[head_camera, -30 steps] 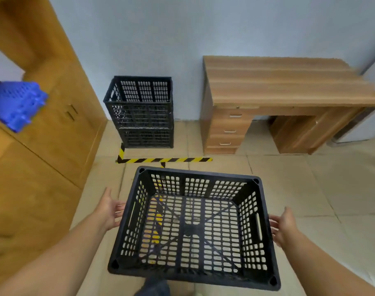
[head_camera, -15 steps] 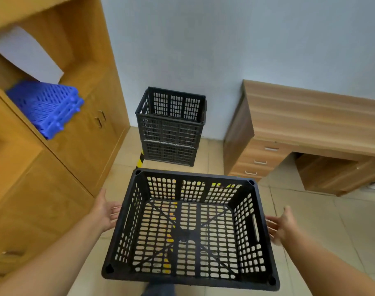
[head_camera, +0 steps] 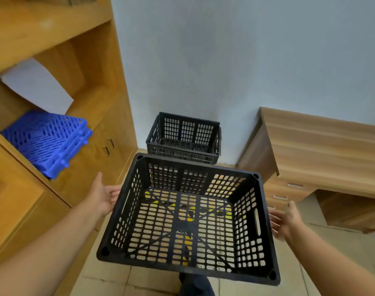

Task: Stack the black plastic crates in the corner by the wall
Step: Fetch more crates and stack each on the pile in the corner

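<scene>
Closer now than a second ago, the stacked crates (head_camera: 183,139) in the corner sit just beyond the carried black crate (head_camera: 187,217). Blue pallets (head_camera: 46,142) lie on the cabinet shelf (head_camera: 60,116) at left. Left hand (head_camera: 101,194) presses its open palm, fingers extended, on the crate's left wall; right hand (head_camera: 286,221) likewise on the right wall, beside the wooden tabletop (head_camera: 323,142).

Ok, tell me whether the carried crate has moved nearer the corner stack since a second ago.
Yes. The carried crate now overlaps the corner stack; earlier, floor showed between them.
</scene>
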Tool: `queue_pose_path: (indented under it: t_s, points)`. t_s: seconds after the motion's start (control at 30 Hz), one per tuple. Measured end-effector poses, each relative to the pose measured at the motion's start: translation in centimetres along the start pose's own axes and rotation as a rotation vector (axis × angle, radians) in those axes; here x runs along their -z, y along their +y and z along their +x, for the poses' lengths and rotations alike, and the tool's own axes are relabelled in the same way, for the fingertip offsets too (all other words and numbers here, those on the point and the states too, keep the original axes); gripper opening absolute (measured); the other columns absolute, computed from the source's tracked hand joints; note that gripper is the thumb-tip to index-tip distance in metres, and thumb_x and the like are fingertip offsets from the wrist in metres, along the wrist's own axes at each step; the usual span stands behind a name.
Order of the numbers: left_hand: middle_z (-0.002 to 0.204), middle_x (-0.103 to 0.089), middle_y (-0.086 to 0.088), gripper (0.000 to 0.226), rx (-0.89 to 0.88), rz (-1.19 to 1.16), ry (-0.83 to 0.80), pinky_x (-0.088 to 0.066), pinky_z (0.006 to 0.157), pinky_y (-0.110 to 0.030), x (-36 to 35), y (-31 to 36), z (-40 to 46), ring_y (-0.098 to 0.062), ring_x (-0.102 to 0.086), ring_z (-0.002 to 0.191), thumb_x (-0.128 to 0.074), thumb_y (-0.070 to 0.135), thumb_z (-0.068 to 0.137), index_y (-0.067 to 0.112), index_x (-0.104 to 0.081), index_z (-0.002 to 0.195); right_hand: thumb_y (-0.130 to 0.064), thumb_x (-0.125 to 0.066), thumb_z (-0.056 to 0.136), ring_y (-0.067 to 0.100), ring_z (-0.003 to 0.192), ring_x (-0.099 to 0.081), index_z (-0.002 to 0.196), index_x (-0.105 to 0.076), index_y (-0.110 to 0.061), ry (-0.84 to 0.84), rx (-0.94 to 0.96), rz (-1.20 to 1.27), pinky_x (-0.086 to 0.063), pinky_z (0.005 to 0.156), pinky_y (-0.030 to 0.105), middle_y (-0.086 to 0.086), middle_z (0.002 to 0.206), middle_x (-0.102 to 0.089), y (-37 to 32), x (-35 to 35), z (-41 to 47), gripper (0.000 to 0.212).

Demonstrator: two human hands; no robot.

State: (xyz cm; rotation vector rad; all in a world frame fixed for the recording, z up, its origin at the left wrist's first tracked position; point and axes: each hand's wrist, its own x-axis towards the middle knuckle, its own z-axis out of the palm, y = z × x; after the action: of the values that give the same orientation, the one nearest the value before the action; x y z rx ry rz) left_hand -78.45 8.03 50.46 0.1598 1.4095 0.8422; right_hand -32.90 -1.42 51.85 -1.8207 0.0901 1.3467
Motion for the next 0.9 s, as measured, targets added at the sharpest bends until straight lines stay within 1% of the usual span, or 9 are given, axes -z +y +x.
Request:
queue_pose_path:
  t_s: [0.1,0.23,0.4,0.5,0.6,0.63,0.73,0.83,0.9]
  points:
    - [0.097,-0.062,-0.012,0.097,-0.002,-0.045,-0.024,-0.040,0.067,-0.029,-2.4,3.3,1.7,-0.018,-0.049,0.066,-0.022,0.079,0.080,-0.004,-0.061,0.112,-0.062,-0.020,0.091,0.022,0.066,-0.051,0.090,-0.056,-0.001,-0.017,0.033,0.055,-0.040,0.057,0.030,0.012,0.079,-0.056,-3.8,-2.5,2.1,0.071]
    - [0.107,-0.065,-0.020,0.094,-0.028,-0.047,-0.059,-0.044,0.087,-0.044,-7.2,7.8,3.0,-0.028,-0.060,0.099,-0.019,0.076,0.084,-0.005,-0.060,0.108,-0.060,-0.017,0.094,0.024,0.062,-0.047,0.079,-0.054,-0.001,-0.011,0.075,0.090,-0.037,0.056,0.030,0.015,0.065,-0.058,-9.5,-5.6,5.5,0.071]
    - [0.103,-0.065,-0.021,0.090,-0.038,-0.022,-0.063,-0.045,0.081,-0.045,-13.3,13.2,4.3,-0.032,-0.062,0.095,-0.016,0.071,0.088,-0.006,-0.059,0.106,-0.051,-0.014,0.098,0.024,0.064,-0.047,0.079,-0.051,-0.001,-0.057,0.132,0.101,-0.037,0.058,0.030,0.016,0.060,-0.058,-16.3,-8.7,8.3,0.065]
    - [0.107,-0.065,-0.021,0.092,-0.037,-0.033,-0.060,-0.045,0.080,-0.045,-15.9,16.1,6.0,-0.031,-0.062,0.096,-0.016,0.073,0.086,-0.005,-0.059,0.111,-0.053,-0.014,0.097,0.025,0.049,-0.057,0.085,-0.054,0.003,-0.093,0.143,0.125,-0.044,0.044,0.025,0.017,0.046,-0.058,-19.6,-10.5,9.9,0.070]
    - [0.116,-0.064,-0.022,0.093,-0.050,-0.043,-0.047,-0.043,0.095,-0.048,-17.9,18.8,7.9,-0.033,-0.061,0.105,-0.017,0.073,0.086,-0.005,-0.057,0.115,-0.055,-0.019,0.096,0.019,0.027,-0.051,0.079,-0.055,0.001,-0.063,0.139,0.132,-0.036,0.028,0.014,0.012,0.036,-0.056,-22.6,-12.6,11.0,0.069]
    - [0.118,-0.063,-0.021,0.093,-0.055,-0.043,-0.046,-0.041,0.099,-0.048,-18.5,19.7,8.4,-0.033,-0.060,0.107,-0.016,0.074,0.086,-0.004,-0.057,0.116,-0.055,-0.021,0.096,0.019,0.028,-0.052,0.076,-0.055,0.000,-0.050,0.144,0.141,-0.036,0.027,0.014,0.010,0.034,-0.055,-23.6,-13.3,11.4,0.067]
    - [0.122,-0.062,-0.020,0.093,-0.067,-0.050,-0.044,-0.039,0.102,-0.046,-20.1,22.5,10.0,-0.032,-0.059,0.111,-0.016,0.074,0.086,-0.004,-0.057,0.117,-0.058,-0.025,0.093,0.023,0.051,-0.059,0.081,-0.059,-0.001,-0.071,0.153,0.167,-0.045,0.033,0.021,0.012,0.039,-0.061,-26.4,-15.4,12.4,0.067]
    - [0.126,-0.060,-0.018,0.091,-0.079,-0.054,-0.036,-0.041,0.101,-0.044,-21.3,25.2,12.2,-0.030,-0.058,0.116,-0.017,0.073,0.087,-0.003,-0.057,0.117,-0.058,-0.025,0.094,0.019,0.032,-0.056,0.086,-0.059,0.001,-0.094,0.161,0.176,-0.043,0.032,0.018,0.011,0.040,-0.060,-28.7,-17.9,13.3,0.069]
    - [0.126,-0.060,-0.018,0.091,-0.075,-0.045,-0.023,-0.042,0.101,-0.044,-22.1,27.0,14.0,-0.030,-0.057,0.115,-0.018,0.073,0.086,-0.003,-0.057,0.119,-0.055,-0.023,0.094,0.020,0.042,-0.057,0.102,-0.058,0.003,-0.089,0.173,0.156,-0.045,0.037,0.024,0.011,0.053,-0.061,-30.2,-19.6,14.4,0.068]
